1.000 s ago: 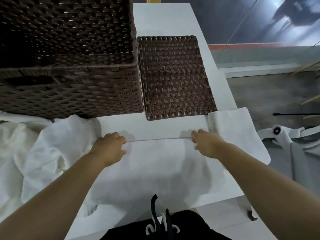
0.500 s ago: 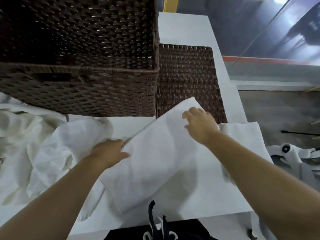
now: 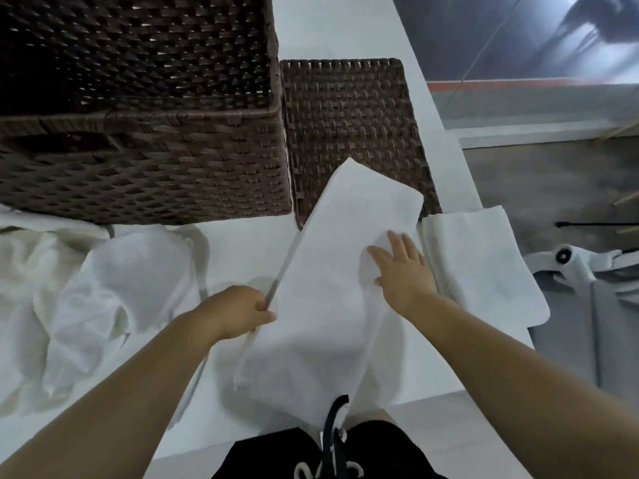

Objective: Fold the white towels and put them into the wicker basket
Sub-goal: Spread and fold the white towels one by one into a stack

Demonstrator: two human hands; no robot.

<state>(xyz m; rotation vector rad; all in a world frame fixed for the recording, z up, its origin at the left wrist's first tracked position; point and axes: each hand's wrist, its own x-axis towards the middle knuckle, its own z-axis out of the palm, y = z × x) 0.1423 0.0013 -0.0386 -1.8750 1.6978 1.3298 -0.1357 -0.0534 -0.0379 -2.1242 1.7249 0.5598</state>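
Note:
A folded white towel (image 3: 332,271) lies slanted on the white table (image 3: 345,25), its far corner over the flat wicker lid (image 3: 349,112). My left hand (image 3: 238,311) pinches the towel's left edge and holds it raised. My right hand (image 3: 403,267) rests flat on the towel's right part, fingers spread. The dark wicker basket (image 3: 145,167) stands at the far left with its inside dark. Another folded white towel (image 3: 484,261) lies at the table's right edge. A heap of unfolded white towels (image 3: 86,292) sits at the left.
The table's right edge drops off to a grey floor (image 3: 553,181), where a white frame (image 3: 581,271) stands. My dark shorts with a drawstring (image 3: 332,447) are at the near table edge.
The towel has swung from lying square in front of me to a slant toward the lid. My right hand let go of its edge and now lies flat on it. My left hand keeps its grip.

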